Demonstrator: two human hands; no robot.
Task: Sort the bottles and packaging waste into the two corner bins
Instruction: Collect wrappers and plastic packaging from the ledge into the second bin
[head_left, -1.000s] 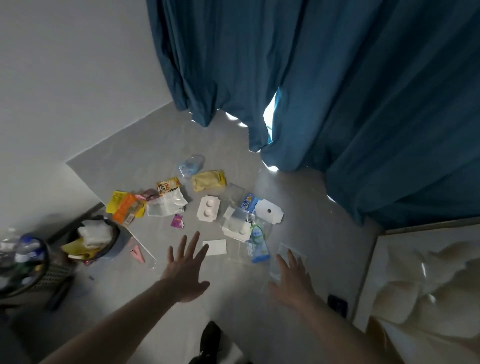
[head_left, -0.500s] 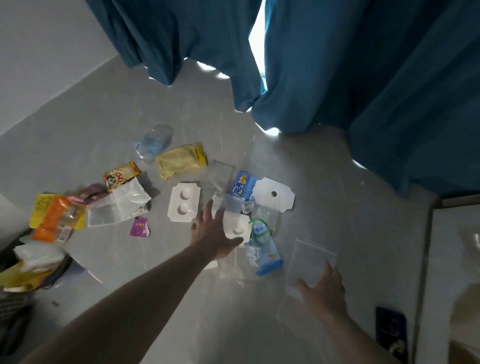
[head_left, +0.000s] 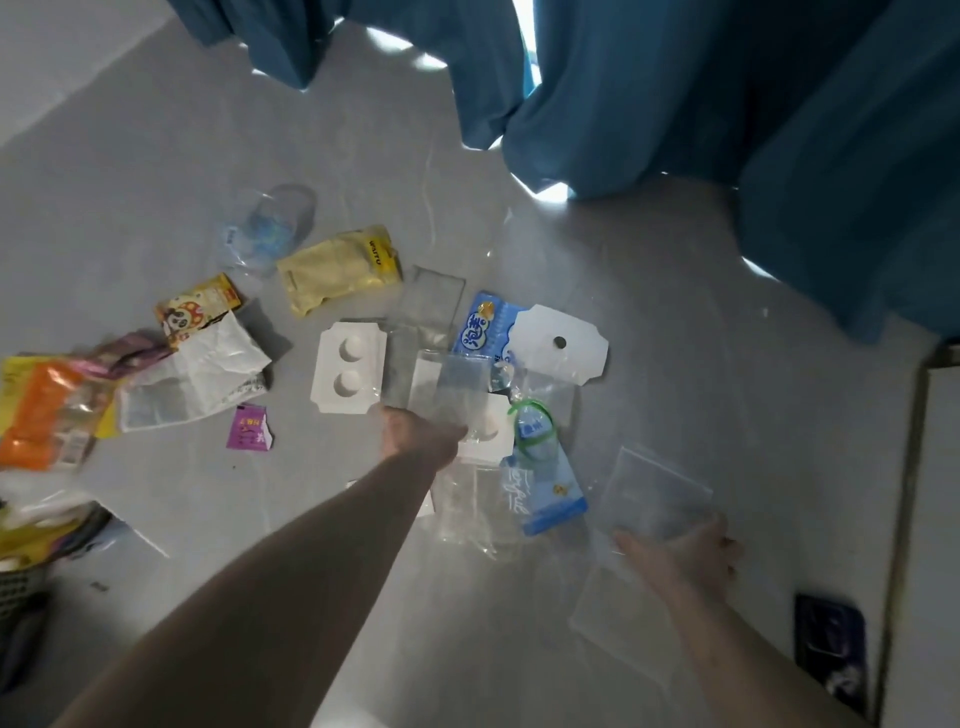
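A clear plastic sheet (head_left: 452, 389) is grasped by the left hand (head_left: 415, 434), while at four o'clock a clear bag (head_left: 657, 491) is pinched by the right hand (head_left: 685, 558).

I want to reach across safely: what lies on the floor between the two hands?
In the head view, between the left hand and the right hand lie a blue pouch and crumpled clear film.
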